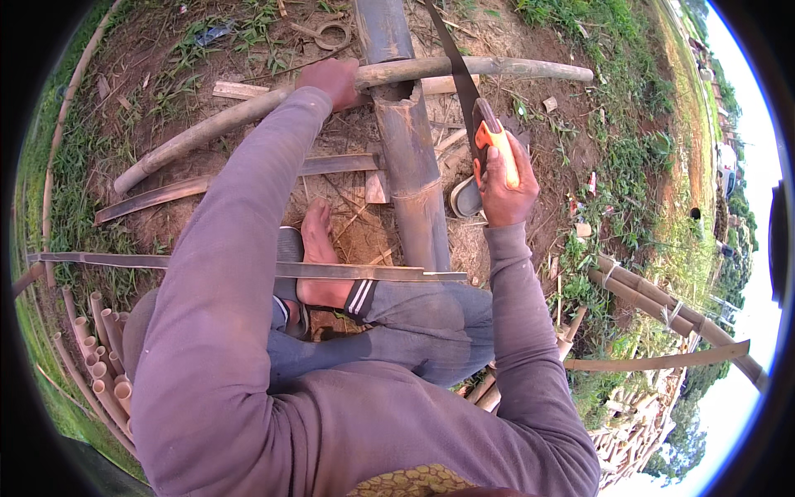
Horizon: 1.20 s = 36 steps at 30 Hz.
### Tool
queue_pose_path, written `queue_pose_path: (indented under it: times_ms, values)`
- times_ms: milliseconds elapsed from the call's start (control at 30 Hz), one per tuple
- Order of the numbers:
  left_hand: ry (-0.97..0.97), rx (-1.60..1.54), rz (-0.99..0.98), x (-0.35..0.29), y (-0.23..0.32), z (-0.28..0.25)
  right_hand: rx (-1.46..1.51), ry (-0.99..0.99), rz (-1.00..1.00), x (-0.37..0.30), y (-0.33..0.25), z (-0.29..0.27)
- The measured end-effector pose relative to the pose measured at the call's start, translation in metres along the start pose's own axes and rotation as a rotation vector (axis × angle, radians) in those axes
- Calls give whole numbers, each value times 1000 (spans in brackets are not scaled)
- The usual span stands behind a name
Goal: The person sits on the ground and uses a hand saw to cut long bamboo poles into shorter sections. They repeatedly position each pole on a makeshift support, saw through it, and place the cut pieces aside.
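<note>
My left hand (331,83) is closed around a long round bamboo pole (199,132), just left of a thick grey bamboo trunk (411,157). The pole lies across the trunk at a ragged notch (403,91) cut in its upper side. My right hand (509,184) grips the orange handle of a handsaw (462,79). The saw's dark blade points away from me and meets the pole to the right of the trunk; whether its teeth touch the wood I cannot tell.
A split bamboo strip (356,271) crosses above my legs, and another strip (157,199) lies further off. Cut bamboo tubes (103,356) are stacked at the left. A sandal (466,197) sits right of the trunk. Tied bamboo poles (662,306) stand at the right.
</note>
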<state>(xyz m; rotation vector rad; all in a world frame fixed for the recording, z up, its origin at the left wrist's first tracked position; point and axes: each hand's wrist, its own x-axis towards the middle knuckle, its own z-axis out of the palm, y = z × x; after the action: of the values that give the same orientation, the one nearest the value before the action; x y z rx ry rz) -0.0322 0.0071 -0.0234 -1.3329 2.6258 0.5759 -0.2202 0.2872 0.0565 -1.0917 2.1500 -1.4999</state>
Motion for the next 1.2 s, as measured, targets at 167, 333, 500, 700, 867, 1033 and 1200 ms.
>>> queue_pose_path:
  times_ms: [167,333,500,700,867,1033,1200]
  values:
    - [20,-4,-25,5,-10,1,65,-1,21,-85,-5,-56]
    - [17,0,24,5,-1,-2,207,24,62,-46,26,-24]
    - [27,14,8,9,-2,-2,53,53,-95,55,-1,40]
    - [4,-6,-18,-5,-1,-13,45,15,43,-73,7,-49]
    - [0,0,3,3,-1,-4,57,29,7,-41,18,-18]
    - [24,-1,-15,3,0,-12,29,61,-103,63,12,47]
    - [-8,1,-36,-3,-5,-9,78,8,-1,-52,3,-30]
